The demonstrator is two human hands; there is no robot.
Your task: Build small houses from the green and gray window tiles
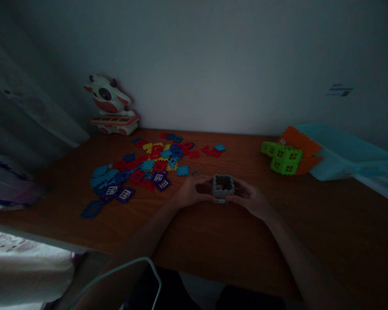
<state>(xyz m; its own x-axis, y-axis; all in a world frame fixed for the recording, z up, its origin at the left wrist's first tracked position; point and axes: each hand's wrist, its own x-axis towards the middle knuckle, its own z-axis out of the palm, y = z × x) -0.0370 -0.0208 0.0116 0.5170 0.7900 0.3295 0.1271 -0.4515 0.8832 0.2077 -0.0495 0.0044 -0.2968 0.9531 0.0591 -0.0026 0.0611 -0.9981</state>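
A small grey open-topped box of interlocking panels (222, 194) is held low over the wooden table, near its middle. My left hand (194, 190) grips it from the left side, thumb toward the near face. From the right, my right hand (250, 198) closes on the opposite side, its thumb also at the near face. Through the notched rim the hollow inside shows, dark. Just behind my left hand lies a grey angular piece (195, 172), and a light blue panel (183, 170) is beside it.
Loose panels in red, blue, yellow and purple (159, 180) spread over the table's left half. A cow-shaped toy keyboard (114, 116) stands at the back left. Joined green panels (285, 159), an orange panel (302, 144) and a translucent blue bin (349, 148) are at right. A pale cable (126, 263) crosses the foreground.
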